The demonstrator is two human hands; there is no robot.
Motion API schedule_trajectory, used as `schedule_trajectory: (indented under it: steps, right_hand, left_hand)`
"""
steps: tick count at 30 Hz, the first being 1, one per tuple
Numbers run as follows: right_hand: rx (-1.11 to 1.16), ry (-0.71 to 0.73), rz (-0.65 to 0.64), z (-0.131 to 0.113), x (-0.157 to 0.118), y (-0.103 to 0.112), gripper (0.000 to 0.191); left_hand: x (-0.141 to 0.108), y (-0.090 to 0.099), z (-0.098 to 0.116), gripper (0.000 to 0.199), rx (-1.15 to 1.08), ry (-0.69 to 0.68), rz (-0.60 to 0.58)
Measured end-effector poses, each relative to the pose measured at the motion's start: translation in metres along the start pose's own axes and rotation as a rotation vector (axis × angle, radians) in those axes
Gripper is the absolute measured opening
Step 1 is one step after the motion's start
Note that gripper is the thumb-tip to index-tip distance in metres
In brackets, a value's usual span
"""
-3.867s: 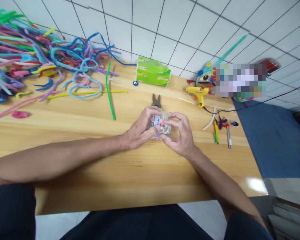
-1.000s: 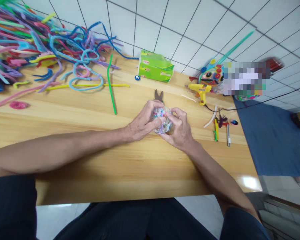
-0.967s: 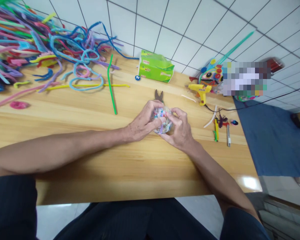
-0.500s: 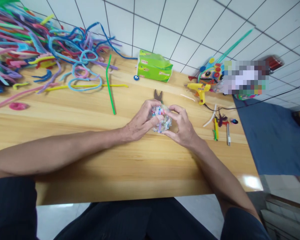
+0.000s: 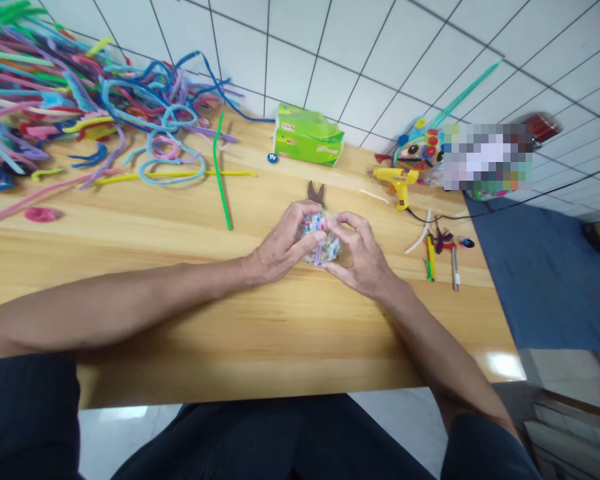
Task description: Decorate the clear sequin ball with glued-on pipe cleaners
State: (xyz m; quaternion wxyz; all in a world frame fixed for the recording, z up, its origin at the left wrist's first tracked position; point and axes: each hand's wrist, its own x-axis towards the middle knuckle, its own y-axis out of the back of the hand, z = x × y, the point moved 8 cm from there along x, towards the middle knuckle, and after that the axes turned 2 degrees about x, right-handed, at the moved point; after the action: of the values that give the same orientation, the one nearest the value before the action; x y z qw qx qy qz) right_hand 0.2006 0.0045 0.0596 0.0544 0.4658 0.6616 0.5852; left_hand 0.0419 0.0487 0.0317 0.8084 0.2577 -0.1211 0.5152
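Between my two hands at the middle of the table is a clear plastic bag (image 5: 330, 250) full of small multicoloured bits, too small to name. My left hand (image 5: 285, 243) grips its left side, with the thumb lying across the front. My right hand (image 5: 363, 257) holds its right side, thumb low and fingers at the top. Just behind the bag lie pliers (image 5: 316, 192) with open jaws, their handles hidden by the bag and my left hand.
Many pipe cleaners (image 5: 165, 123) are heaped at the left back. A green tissue pack (image 5: 307, 135) stands by the wall, with a blue button (image 5: 273, 158) beside it. To the right lie a yellow glue gun (image 5: 397, 183), a yellow cutter (image 5: 431, 257) and a silver pen-like tool (image 5: 455, 270).
Both hands keep their hold on the bag, almost unmoved. The whole view has shifted very slightly.
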Motion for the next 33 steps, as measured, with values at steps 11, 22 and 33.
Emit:
schedule_trajectory:
  steps: [11,22,33]
  right_hand:
    - [0.231,-0.223,0.014,0.023,0.003,0.001,0.081]
    - [0.464,-0.379,-0.004,0.027,0.004,-0.004,0.085]
    - [0.484,-0.431,0.042,0.029,0.002,-0.007,0.087]
  left_hand:
    - [0.006,0.005,-0.005,0.113,0.059,-0.138,-0.169]
    - [0.003,0.004,-0.005,0.082,0.024,-0.049,-0.184]
    - [0.004,0.004,-0.005,0.082,0.013,0.003,-0.127]
